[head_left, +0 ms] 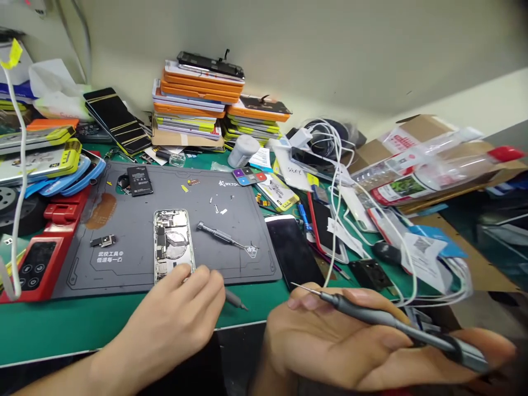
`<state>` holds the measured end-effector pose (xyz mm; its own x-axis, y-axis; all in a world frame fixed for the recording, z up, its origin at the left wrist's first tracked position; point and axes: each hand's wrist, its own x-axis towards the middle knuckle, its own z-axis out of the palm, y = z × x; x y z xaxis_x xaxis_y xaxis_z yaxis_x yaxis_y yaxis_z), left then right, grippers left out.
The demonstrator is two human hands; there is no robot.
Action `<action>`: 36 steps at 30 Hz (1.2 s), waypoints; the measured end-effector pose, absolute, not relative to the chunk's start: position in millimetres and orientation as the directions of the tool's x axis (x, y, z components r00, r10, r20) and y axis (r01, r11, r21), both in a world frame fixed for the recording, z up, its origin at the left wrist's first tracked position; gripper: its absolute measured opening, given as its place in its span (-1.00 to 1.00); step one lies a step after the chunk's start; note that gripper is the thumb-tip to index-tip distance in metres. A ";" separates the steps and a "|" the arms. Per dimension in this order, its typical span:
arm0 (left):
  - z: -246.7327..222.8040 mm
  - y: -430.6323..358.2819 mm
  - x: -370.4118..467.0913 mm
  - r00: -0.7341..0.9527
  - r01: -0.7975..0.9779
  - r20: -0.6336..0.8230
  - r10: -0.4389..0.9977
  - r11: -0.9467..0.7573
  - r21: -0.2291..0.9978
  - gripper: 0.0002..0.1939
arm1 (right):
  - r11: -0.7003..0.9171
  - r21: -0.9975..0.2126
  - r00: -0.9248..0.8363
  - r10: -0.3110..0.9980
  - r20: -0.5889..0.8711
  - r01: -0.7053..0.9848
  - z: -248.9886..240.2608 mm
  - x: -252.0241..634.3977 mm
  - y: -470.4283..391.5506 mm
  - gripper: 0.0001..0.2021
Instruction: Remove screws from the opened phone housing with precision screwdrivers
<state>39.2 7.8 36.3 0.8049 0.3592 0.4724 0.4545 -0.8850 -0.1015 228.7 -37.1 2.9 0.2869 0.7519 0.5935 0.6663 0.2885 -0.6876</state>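
Observation:
My right hand (338, 341) is closed around a grey precision screwdriver (371, 316), its thin tip pointing left. An opened phone (175, 242) with bare inner parts lies on the grey work mat (136, 220). My left hand (177, 313) has its fingers curled over the phone's lower end, which they hide; what they grip is not visible. From behind that hand pokes the shaft and tip of another grey tool (236, 300). A second screwdriver (220, 235) lies right of the phone. Near the mat's upper left rests a black battery (140, 181), and a small metal part (103, 241) lies lower left.
Stacked orange and yellow boxes (198, 91) stand against the wall. A dark phone screen (293, 247) lies right of the mat. White cables (338, 165), packages and a plastic bottle (445, 170) crowd the right side. A red device (45, 258) borders the mat on the left.

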 end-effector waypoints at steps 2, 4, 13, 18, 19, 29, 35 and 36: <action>47.9 24.2 45.3 0.823 0.468 0.450 0.347 -0.863 -0.191 -0.73 | 0.299 -0.701 0.302 0.744 0.596 0.647 3.1 242.9 -35.8 -0.29; 53.5 43.5 53.2 0.856 0.481 0.340 0.388 -0.840 -0.250 -0.75 | 0.307 -0.728 0.343 0.726 0.596 0.613 2.4 251.1 -34.5 -0.29; 60.8 60.8 45.2 0.848 0.520 0.269 0.456 -0.811 -0.266 -0.85 | 0.350 -0.895 0.693 0.573 0.438 0.277 -11.5 233.5 -32.3 -0.46; 61.2 25.6 -12.7 0.572 0.738 0.477 0.667 -0.672 0.055 -0.84 | 0.364 -0.801 0.582 0.553 0.596 0.475 -5.9 217.9 -38.9 -0.50; 55.8 19.9 -20.8 0.529 0.762 0.475 0.703 -0.640 0.100 -0.84 | 0.386 -0.783 0.548 0.563 0.619 0.487 -3.9 210.6 -39.4 -0.50; 9.0 7.1 -37.0 0.455 0.770 0.471 0.756 -0.599 0.219 -0.87 | 0.533 -0.678 0.089 0.750 0.656 0.507 -14.0 141.0 -4.0 -0.35; 2.1 3.3 -43.5 0.495 0.709 0.447 0.745 -0.644 0.288 -0.84 | 0.510 -0.683 0.084 0.767 0.636 0.524 -21.4 138.6 -3.3 -0.36; 1.2 3.0 -43.5 0.496 0.705 0.435 0.752 -0.641 0.304 -0.84 | 0.504 -0.678 0.080 0.769 0.635 0.535 -20.6 138.3 -3.2 -0.36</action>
<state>-43.5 3.0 1.2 0.4957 0.7517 0.4350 0.7048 -0.6408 0.3044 138.3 -3.2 -20.6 0.0805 0.7685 0.6347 0.5355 0.5038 -0.6778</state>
